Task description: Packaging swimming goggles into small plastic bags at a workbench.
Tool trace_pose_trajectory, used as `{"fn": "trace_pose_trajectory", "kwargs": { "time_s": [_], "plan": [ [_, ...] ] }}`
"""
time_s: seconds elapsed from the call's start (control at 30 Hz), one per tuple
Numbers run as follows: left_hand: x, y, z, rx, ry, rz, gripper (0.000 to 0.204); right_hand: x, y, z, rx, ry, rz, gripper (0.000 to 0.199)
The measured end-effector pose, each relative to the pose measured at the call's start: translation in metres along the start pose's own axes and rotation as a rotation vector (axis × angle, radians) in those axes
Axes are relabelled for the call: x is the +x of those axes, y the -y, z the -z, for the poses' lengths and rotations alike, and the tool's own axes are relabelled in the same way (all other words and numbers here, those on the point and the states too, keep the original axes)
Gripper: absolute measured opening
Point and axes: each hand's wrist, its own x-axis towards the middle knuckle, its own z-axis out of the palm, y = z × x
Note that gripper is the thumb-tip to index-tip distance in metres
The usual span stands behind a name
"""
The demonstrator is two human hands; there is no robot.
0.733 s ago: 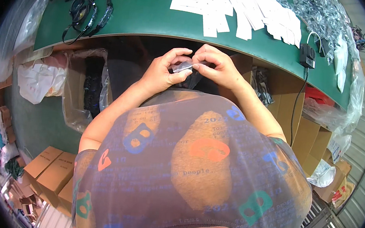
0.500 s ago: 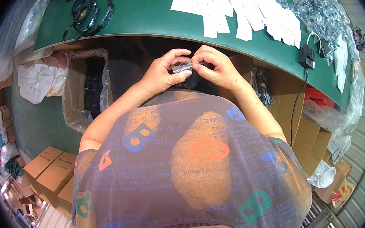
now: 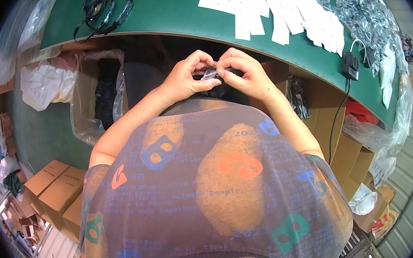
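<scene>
Below the bench I see an open cardboard box (image 3: 97, 98) lined with clear plastic, with dark items piled inside – too shadowed for me to tell what they are. A second open carton (image 3: 299, 95) on the right holds a tangle of dark pieces. Closed brown boxes (image 3: 56, 189) sit on the floor lower left. On the green table (image 3: 177, 14) lie swim goggles (image 3: 99, 2), a spread of white paper slips (image 3: 277, 14) and a heap of small clear bags (image 3: 361, 19). My left hand (image 3: 189, 77) and right hand (image 3: 244, 75) meet just under the table edge, fingertips pressed together, both pinching a small clear plastic bag (image 3: 211, 73) – glossy and crinkled, with something dark showing at its right end. Its contents I cannot make out.
</scene>
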Motion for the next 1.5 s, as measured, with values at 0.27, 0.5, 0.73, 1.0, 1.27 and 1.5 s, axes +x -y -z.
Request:
{"fn": "trace_pose_trajectory", "kwargs": {
  "time_s": [0.27, 0.5, 0.73, 1.0, 1.27, 1.5],
  "plan": [
    [0.000, -0.003, -0.002, -0.045, 0.028, -0.010, 0.048, 0.011, 0.010, 0.008, -0.268, 0.122, 0.154, 0.014],
    [0.001, -0.003, 0.003, 0.025, 0.035, -0.035, 0.037, 0.008, 0.013, -0.001, -0.418, 0.003, 0.225, 0.015],
    [0.003, 0.001, 0.004, -0.003, 0.030, -0.017, 0.036, 0.015, 0.028, 0.006, -0.566, 0.089, 0.265, 0.016],
    [0.005, -0.004, 0.002, 0.038, 0.050, -0.032, 0.039, 0.023, 0.028, 0.006, -0.628, 0.194, 0.367, 0.017],
    [0.005, -0.004, 0.001, 0.126, 0.010, -0.027, 0.038, 0.030, 0.037, 0.003, -0.566, 0.225, 0.328, 0.015],
    [0.002, -0.008, 0.001, 0.221, -0.041, -0.061, 0.040, 0.031, 0.039, -0.003, -0.638, 0.226, 0.324, 0.014]
  ]
}}
